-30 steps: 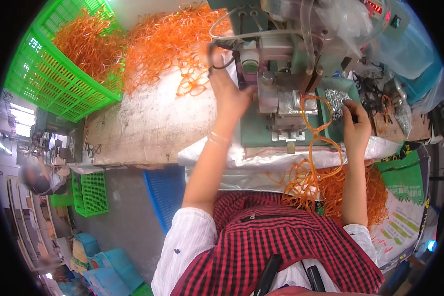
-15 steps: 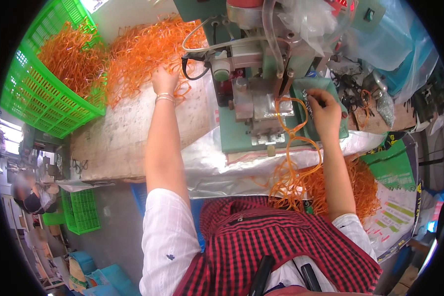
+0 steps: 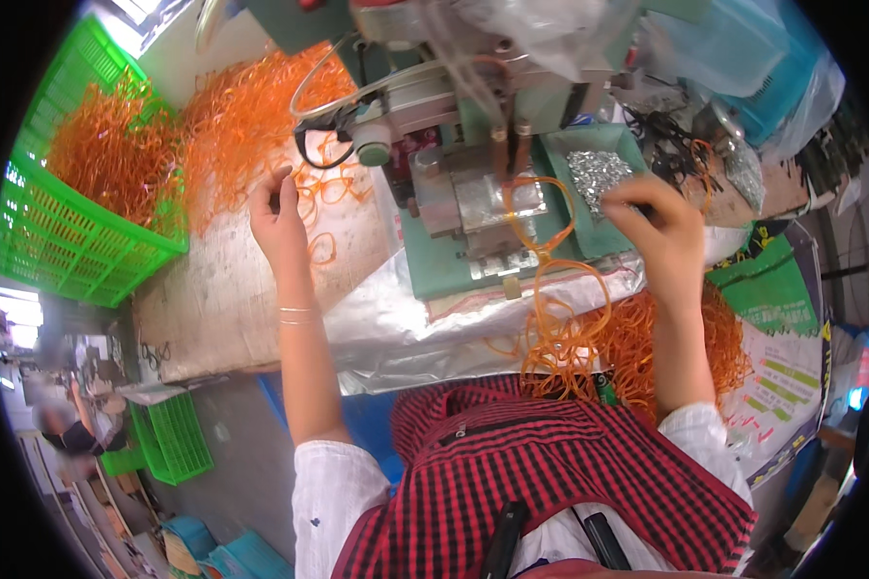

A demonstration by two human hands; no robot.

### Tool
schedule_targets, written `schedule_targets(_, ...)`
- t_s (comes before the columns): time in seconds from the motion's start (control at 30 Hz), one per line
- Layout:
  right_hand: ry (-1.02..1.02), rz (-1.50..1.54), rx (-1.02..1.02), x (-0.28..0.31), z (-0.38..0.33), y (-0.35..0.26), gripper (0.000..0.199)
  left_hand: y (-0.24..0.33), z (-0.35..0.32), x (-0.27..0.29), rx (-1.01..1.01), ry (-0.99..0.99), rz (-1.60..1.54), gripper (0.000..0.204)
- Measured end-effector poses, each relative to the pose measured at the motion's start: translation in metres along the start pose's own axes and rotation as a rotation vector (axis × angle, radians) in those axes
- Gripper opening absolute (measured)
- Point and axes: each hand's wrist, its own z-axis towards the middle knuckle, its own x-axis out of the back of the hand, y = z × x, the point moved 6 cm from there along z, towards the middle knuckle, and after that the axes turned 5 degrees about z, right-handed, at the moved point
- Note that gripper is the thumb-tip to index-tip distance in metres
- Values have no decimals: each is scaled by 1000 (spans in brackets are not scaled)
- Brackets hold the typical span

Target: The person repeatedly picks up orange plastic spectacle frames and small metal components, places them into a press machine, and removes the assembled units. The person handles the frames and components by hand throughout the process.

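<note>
An orange plastic eyeglass frame (image 3: 546, 256) hangs from the work spot of a green bench machine (image 3: 434, 275), one rim up by its metal block and the other below the base edge. Beside it, a green tray (image 3: 589, 239) holds a heap of small silvery metal parts (image 3: 597, 172). My right hand (image 3: 674, 236) hovers at the tray's near right side, thumb and fingertips pinched together; anything between them is too small to make out. My left hand (image 3: 278, 217) is raised over the workbench, thumb and fingers apart and nothing in them, near loose orange frames (image 3: 333, 188).
A large heap of orange frames (image 3: 241, 116) and a green basket (image 3: 77, 227) full of them lie at the left. More frames (image 3: 637, 338) are piled by my lap. Dark tools (image 3: 681, 145) lie right of the tray. Another person (image 3: 72, 425) works far left.
My left hand has come back from the frame heap toward me and left. My right hand has drawn out of the tray, rightward and nearer, uncovering the metal parts. The view has shifted slightly.
</note>
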Motion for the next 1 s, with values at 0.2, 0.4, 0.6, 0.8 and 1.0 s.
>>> schedule_targets(0.2, -38, 390, -125, -66, 55, -3, 51, 18, -54, -25, 46, 71, -350, 11)
schedule_targets(0.4, -58, 332, -126, -67, 47, -2, 50, 49, -92, -17, 104, 192, -494, 11)
schedule_targets(0.6, -60, 532, -158, -74, 45, -15, 47, 211, -65, -16, -522, -62, -574, 11)
schedule_targets(0.8, 79, 425, -24, -81, 36, -30, 47, 214, -54, -24, -555, 43, -546, 14)
schedule_targets(1.0, 27, 581, -108, -85, 34, -21, 47, 212, -55, -23, -544, -64, -435, 13)
